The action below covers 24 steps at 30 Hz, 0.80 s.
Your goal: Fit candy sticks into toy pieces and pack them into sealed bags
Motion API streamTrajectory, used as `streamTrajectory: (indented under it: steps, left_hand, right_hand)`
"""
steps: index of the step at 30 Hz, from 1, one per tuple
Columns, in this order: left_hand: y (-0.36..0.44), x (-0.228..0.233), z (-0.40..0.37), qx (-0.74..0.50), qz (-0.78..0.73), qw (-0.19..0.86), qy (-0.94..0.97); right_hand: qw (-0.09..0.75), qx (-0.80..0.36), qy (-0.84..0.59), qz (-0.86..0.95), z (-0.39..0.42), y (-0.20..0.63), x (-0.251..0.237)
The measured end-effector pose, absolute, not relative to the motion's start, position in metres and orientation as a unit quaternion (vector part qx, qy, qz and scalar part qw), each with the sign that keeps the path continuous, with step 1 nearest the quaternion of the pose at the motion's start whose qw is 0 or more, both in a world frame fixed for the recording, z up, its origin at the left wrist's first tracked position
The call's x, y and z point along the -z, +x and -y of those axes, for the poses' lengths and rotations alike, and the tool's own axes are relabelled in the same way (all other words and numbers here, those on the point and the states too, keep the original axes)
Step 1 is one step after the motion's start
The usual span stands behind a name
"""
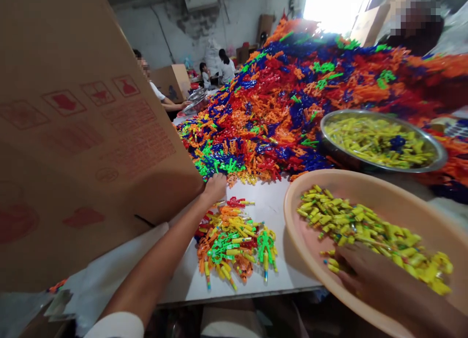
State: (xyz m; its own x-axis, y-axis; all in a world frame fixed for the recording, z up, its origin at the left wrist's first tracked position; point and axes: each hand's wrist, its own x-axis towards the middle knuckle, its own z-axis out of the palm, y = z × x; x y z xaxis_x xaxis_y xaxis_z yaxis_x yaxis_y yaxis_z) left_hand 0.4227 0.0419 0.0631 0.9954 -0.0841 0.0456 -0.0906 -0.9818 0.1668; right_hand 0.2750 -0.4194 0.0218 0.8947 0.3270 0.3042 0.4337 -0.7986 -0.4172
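Risk first: peach basin (292,216) hangs over near edge of white worktop (270,206), tilted toward viewer, steadied only by right hand (369,274) resting inside on yellow pieces (365,226); could tip or slide off and spill. Right hand blurred, fingers curled loosely over the pieces, exact pinch impossible to tell. Left hand (215,187) stretched far, closed into a loose fist at near edge of big multicolour toy-part heap (292,94), grabbing there; contents of grip hidden. Pulling from heap base likely to send parts sliding onto small sorted pile (234,240) just near of that hand. Cardboard box (80,133) at left leans beside the left forearm; a bump could shift it. Metal bowl (380,138) of yellow pieces sits far right against the heap, could get buried.

Writing: red handling symbols and red print on box, too faint to read. No brand legible.
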Motion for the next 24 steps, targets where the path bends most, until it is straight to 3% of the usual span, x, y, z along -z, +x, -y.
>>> streamTrajectory:
  steps: [5, 10, 13, 15, 18, 21, 24]
  left_hand:
    - [0.422, -0.077, -0.037, -0.016, 0.035, 0.074, 0.997]
    - [0.382, -0.112, -0.042, -0.063, 0.024, 0.163, 0.984]
    - [0.335, -0.126, -0.027, -0.112, 0.019, 0.286, 0.952]
    - [0.301, -0.128, -0.008, -0.125, 0.003, 0.502, 0.856]
    - [0.254, -0.122, 0.030, -0.072, -0.049, 0.691, 0.718]
    - [0.224, -0.112, 0.071, 0.019, -0.084, 0.766, 0.637]
    - [0.211, -0.104, 0.099, 0.068, -0.096, 0.787, 0.605]
  right_hand:
    - [0.299, -0.007, -0.925, 0.235, 0.410, 0.270, -0.041]
    - [0.377, -0.022, -0.901, 0.212, 0.395, 0.261, -0.082]
    - [0.401, -0.033, -0.897, 0.181, 0.382, 0.256, -0.107]
    - [0.472, -0.012, -0.870, 0.143, 0.370, 0.248, -0.117]
    - [0.605, -0.010, -0.792, 0.088, 0.349, 0.226, -0.122]
    - [0.658, -0.020, -0.750, 0.065, 0.330, 0.196, -0.116]
    - [0.642, -0.007, -0.766, 0.038, 0.318, 0.174, -0.104]
